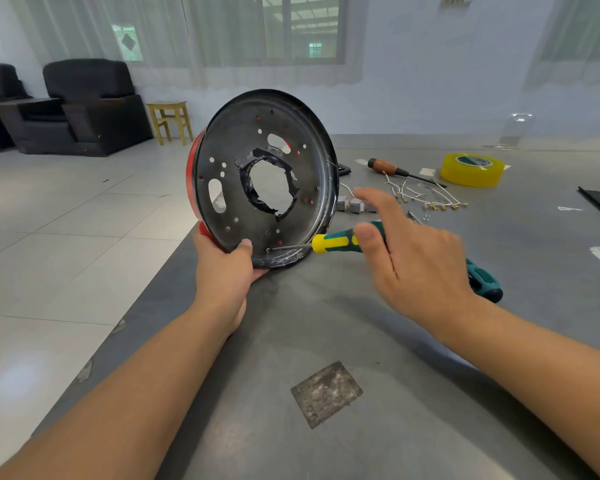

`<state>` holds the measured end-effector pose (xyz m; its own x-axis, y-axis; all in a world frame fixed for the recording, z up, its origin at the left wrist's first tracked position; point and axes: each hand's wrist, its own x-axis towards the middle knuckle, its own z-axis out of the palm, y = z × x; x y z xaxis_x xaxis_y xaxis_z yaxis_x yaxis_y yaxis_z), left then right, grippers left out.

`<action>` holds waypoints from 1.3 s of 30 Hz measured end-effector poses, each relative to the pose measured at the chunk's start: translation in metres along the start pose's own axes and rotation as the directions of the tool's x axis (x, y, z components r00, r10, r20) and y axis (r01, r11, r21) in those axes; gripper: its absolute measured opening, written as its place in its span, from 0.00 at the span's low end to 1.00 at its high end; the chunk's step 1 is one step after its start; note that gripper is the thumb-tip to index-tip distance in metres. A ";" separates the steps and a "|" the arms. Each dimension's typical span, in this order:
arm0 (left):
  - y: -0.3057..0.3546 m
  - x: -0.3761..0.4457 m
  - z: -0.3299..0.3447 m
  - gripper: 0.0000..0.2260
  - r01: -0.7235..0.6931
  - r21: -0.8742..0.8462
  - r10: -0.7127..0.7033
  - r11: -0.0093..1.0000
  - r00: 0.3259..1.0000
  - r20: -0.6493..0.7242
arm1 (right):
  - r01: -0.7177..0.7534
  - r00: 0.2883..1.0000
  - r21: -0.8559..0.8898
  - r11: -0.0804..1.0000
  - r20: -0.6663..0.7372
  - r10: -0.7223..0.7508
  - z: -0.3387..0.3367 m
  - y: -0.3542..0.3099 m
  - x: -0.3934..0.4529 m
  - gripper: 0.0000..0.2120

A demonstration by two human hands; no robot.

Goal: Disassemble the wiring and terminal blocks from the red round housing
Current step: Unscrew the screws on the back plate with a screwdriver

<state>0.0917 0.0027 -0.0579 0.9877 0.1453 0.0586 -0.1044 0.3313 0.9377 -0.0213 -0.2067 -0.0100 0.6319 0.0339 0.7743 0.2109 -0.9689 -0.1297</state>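
Both hands are engaged at the near left edge of the grey table (pixel 430 393). The red round housing (pixel 262 178) is stood on its rim there, tilted so that its dark inner face is turned toward the camera, and it is gripped at its lower edge by the left hand (pixel 224 271): the thumb is hooked over the rim onto the inner face while the fingers, hidden from view, are presumably curled round the red back. It appears to be held upright in this way so that the small holes and fasteners in the plate can be reached from the right.

A green and yellow screwdriver (pixel 347 242) is laid almost level, its thin shaft touching a point low on the inner face, just right of the left thumb. The right hand (pixel 409 251) is held over the handle with fingers spread and nearly straight; the thumb tip is pressed against the yellow collar, but the handle is not clasped. It is judged that the tool is being steadied or rolled with the fingertips rather than driven hard. Both forearms are extended from the near edge, the right wrist raised above the tool.

Farther right on the table, loose white wires (pixel 426 197) and small grey terminal blocks (pixel 355 205) are seen lying already removed, beside a second, wooden-handled screwdriver (pixel 388 168) and a yellow roll of tape (pixel 471 169).
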 end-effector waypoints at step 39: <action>0.002 -0.001 0.002 0.24 -0.005 -0.022 0.005 1.000 1.000 0.006 | -0.141 0.986 0.522 0.842 0.151 0.072 0.014 0.025 -0.007 0.25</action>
<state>0.0903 0.0013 -0.0558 0.9878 0.1413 0.0654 -0.1118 0.3512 0.9296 -0.0101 -0.2279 -0.0274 0.7505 0.0011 0.6608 0.4775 -0.6921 -0.5412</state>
